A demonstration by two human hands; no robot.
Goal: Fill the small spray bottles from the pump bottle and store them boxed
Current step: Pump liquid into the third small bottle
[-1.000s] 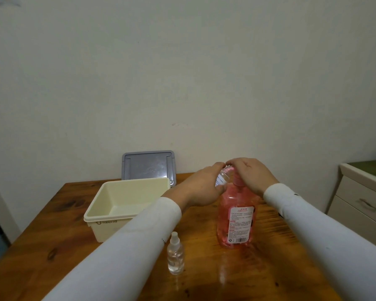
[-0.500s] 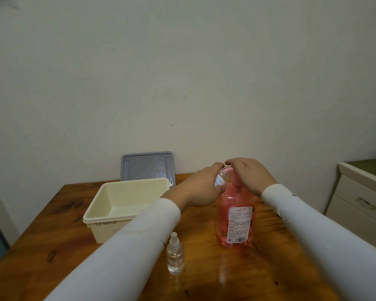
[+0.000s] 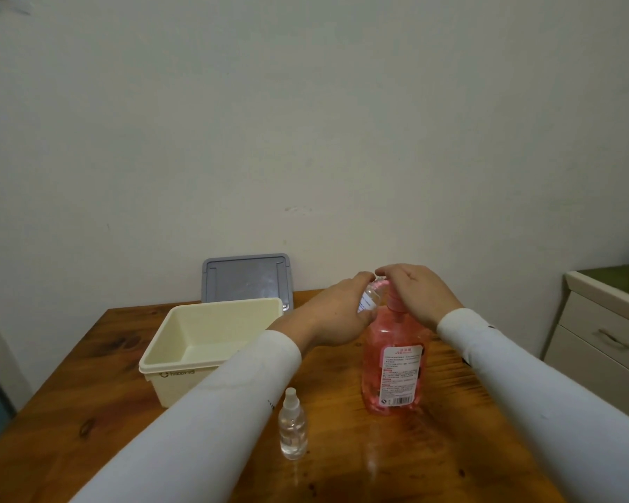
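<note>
Filling is under way; boxing has not begun. The left hand [image 3: 336, 317] has its grip curled round a small clear spray bottle [image 3: 369, 298], cap off as far as can be told, holding it tilted with its mouth at the spout of the pink pump bottle [image 3: 394, 361]. The right hand [image 3: 416, 294] lies over the pump head, fingers curled down on it in a pressing grip. Whether liquid is flowing cannot be told, nor how full the held bottle is.

A second small spray bottle [image 3: 293, 428] stands upright and capped on the tabletop [image 3: 433, 451], near the person and left of the pump bottle. It shows clear contents; its fill level is judged high but uncertain.

The cream storage box [image 3: 182, 361] sits open at left with nothing visible inside. Its grey lid [image 3: 247, 279] leans against the wall behind.

Remaining, by judgement: finish filling, cap the held bottle, place both bottles in the box, fit the lid.
</note>
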